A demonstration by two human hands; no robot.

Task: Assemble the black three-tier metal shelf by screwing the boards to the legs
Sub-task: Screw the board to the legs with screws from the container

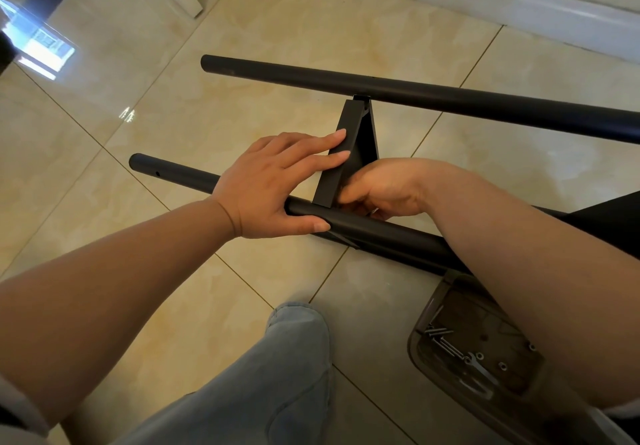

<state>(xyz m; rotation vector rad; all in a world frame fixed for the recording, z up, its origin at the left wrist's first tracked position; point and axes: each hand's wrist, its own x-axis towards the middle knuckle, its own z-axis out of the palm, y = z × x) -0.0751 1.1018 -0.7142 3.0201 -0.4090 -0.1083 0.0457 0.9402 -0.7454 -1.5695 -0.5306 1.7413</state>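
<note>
Two black legs lie on the tiled floor [242,288], roughly parallel: the far leg [415,92] runs from upper left towards the right edge, the near leg [374,231] passes under both hands. A black board [349,153] stands on edge between them, its far corner meeting the far leg and its near end meeting the near leg.

The left hand [273,184] spans the joint: its straight fingers [329,139] lie flat against the board's left face, and its thumb presses along the top of the near leg, so the leg sits just under the palm. The right hand [384,188] is curled at the board's near end, just right of the board and touching the near leg; what its fingertips pinch is hidden, so I cannot tell whether it grips anything.

Near the lower right, a clear tray [420,351] on the floor holds screws [446,342] and a small wrench [479,368], partly covered by the right forearm. A knee in jeans [294,351] shows at the bottom
</note>
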